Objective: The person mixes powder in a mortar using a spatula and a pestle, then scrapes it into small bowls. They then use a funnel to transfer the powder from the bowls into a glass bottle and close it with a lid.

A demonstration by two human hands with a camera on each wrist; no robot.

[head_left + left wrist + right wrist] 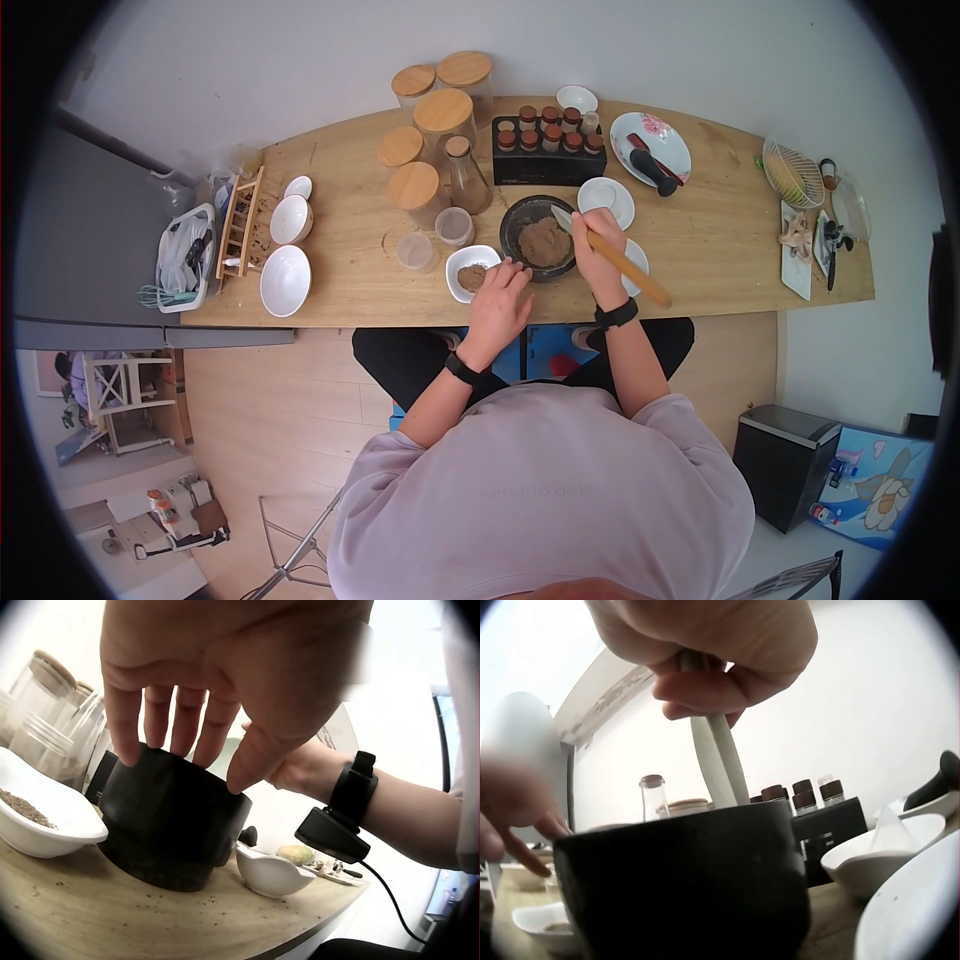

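My right hand (598,245) grips a spatula with a long wooden handle (630,268) and a pale green blade (718,761). The blade dips into a black mortar (512,262) containing brown powder (545,243). My left hand (497,305) rests at the mortar's left rim, its fingers fairly straight; in the left wrist view the thumb (251,761) lies against the outer wall. Close beside that hand stands a square white bowl (453,284) with some brown ground spice (473,277). The blade's tip is hidden behind the mortar wall in the right wrist view.
Behind the mortar, a black rack (545,170) carries several small jars. Glass canisters (445,112) with wooden lids stand left of it. White dishes (606,203) sit right of the mortar, and a floral plate (630,125) bears a dark pestle (652,172). White bowls (286,281) stand far left.
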